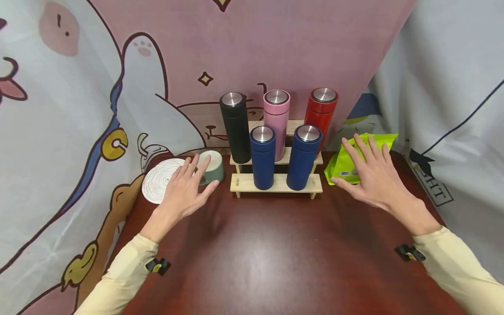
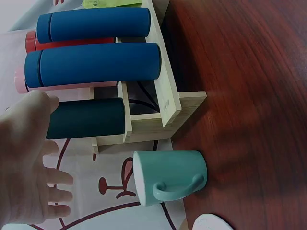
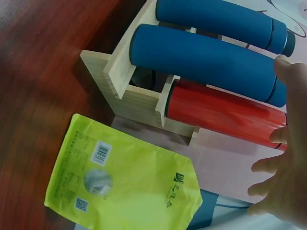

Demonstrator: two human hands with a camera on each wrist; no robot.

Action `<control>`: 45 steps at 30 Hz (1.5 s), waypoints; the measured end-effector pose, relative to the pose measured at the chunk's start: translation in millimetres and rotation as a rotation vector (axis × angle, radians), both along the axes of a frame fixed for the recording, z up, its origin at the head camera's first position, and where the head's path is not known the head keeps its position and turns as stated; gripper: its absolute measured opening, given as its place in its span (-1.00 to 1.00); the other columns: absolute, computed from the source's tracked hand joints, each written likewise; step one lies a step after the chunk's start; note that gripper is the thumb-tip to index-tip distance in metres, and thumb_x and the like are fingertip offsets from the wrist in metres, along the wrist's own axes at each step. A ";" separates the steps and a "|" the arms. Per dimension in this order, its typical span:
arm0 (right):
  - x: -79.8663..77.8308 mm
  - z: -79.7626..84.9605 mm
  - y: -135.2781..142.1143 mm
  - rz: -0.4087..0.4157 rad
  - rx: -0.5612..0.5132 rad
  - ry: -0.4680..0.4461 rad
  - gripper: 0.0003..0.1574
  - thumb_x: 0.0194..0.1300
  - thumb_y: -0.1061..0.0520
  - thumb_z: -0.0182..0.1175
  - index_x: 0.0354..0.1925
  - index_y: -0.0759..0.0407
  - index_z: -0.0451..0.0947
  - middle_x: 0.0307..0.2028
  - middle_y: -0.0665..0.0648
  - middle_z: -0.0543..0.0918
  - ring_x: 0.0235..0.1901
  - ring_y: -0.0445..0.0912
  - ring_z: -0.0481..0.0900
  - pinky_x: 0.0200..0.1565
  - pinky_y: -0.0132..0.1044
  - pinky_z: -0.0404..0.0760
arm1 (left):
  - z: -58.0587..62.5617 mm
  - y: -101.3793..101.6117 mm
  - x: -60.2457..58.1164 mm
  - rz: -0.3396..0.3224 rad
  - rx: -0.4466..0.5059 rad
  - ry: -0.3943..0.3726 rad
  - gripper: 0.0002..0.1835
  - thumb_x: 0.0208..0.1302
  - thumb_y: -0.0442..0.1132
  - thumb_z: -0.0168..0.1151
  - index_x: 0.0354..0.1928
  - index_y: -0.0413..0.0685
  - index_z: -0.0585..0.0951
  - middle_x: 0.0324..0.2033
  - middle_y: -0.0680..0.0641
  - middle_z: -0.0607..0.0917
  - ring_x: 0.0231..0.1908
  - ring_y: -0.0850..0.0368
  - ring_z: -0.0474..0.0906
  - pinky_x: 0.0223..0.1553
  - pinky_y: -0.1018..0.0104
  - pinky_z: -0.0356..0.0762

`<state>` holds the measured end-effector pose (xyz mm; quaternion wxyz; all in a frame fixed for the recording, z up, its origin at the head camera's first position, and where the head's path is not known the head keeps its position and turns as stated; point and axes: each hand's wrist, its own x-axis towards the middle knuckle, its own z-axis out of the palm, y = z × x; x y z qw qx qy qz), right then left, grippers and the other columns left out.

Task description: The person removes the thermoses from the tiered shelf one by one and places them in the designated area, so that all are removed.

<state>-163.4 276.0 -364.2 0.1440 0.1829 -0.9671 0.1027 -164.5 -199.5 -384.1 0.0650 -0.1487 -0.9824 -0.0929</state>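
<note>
My left hand (image 1: pixel 184 187) is held over the table with fingers spread, near a green mug (image 1: pixel 214 168) and a round white woven mat (image 1: pixel 157 183). Spread just as wide, my right hand (image 1: pixel 374 177) overlaps a bright green pouch (image 1: pixel 342 164) in the head view. Neither hand holds anything. Between them a tiered wooden rack (image 1: pixel 280 183) carries upright flasks: two blue ones (image 1: pixel 263 162) on the front step, with a black flask (image 1: pixel 236 131), a pink flask (image 1: pixel 277 116) and a red flask (image 1: pixel 320 111) behind. In the left wrist view the mug (image 2: pixel 177 175) shows its handle.
The dark reddish-brown wooden table (image 1: pixel 267 253) reaches toward me in front of the rack. A pink and white cartoon-print cloth (image 1: pixel 299 48) hangs behind and down both sides, close to the table's edges.
</note>
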 end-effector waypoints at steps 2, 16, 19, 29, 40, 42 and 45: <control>-1.8 3.3 1.0 -0.012 -0.007 -0.009 0.26 0.20 -0.38 0.27 0.63 0.02 -0.06 0.56 0.41 0.05 0.52 0.46 -0.09 0.42 0.50 -0.19 | -2.2 0.6 -1.9 -0.001 0.009 -0.004 -0.17 0.46 0.32 -0.06 0.62 0.17 0.06 0.55 -0.27 0.17 0.53 -0.30 0.06 0.48 -0.23 0.10; -18.8 23.6 5.9 -0.033 -0.155 0.047 0.22 0.29 -0.31 0.20 0.63 0.11 -0.14 0.57 0.39 0.03 0.51 0.46 -0.05 0.41 0.51 -0.16 | -26.1 16.8 -13.9 0.028 0.176 -0.099 -0.32 0.50 0.20 -0.02 0.51 0.02 0.31 0.30 -0.30 0.51 0.24 -0.31 0.50 0.12 -0.30 0.51; -24.3 27.0 2.1 -0.054 -0.192 0.063 0.20 0.32 -0.35 0.13 0.63 0.10 -0.16 0.59 0.36 0.00 0.54 0.42 -0.10 0.43 0.49 -0.18 | -33.9 21.3 -16.0 0.036 0.222 -0.129 -0.33 0.52 0.18 -0.04 0.49 -0.05 0.34 0.29 -0.29 0.53 0.28 -0.27 0.48 0.16 -0.30 0.50; -45.1 40.0 -10.8 -0.085 -0.325 0.056 0.21 0.35 -0.39 0.08 0.64 0.10 -0.21 0.61 0.32 -0.08 0.58 0.33 -0.20 0.48 0.40 -0.20 | -67.1 32.5 -27.1 0.053 0.468 -0.234 -0.41 0.53 0.06 0.03 0.42 -0.16 0.40 0.17 -0.27 0.65 0.16 -0.14 0.62 0.19 -0.13 0.53; -70.7 56.3 -29.5 -0.057 -0.475 0.013 0.22 0.34 -0.36 0.14 0.64 0.08 -0.21 0.63 0.17 -0.06 0.59 0.14 -0.04 0.50 0.28 0.01 | -106.9 47.2 -40.7 0.126 0.636 -0.298 -0.36 0.51 -0.03 0.09 0.43 -0.34 0.34 0.13 -0.34 0.66 0.12 -0.17 0.65 0.21 -0.06 0.54; -74.9 59.5 -34.4 -0.056 -0.495 0.003 0.22 0.33 -0.35 0.15 0.64 0.06 -0.22 0.63 0.15 -0.06 0.59 0.12 -0.04 0.50 0.27 0.02 | -112.8 50.7 -42.5 0.141 0.637 -0.299 -0.33 0.50 -0.03 0.10 0.45 -0.36 0.31 0.16 -0.34 0.65 0.15 -0.17 0.63 0.24 -0.05 0.52; -80.6 64.0 -40.9 -0.059 -0.516 -0.013 0.23 0.32 -0.35 0.16 0.64 0.04 -0.22 0.63 0.14 -0.06 0.59 0.10 -0.05 0.51 0.25 0.01 | -119.9 56.1 -44.2 0.162 0.650 -0.313 -0.28 0.50 -0.02 0.11 0.48 -0.38 0.24 0.23 -0.35 0.60 0.17 -0.18 0.62 0.26 -0.04 0.51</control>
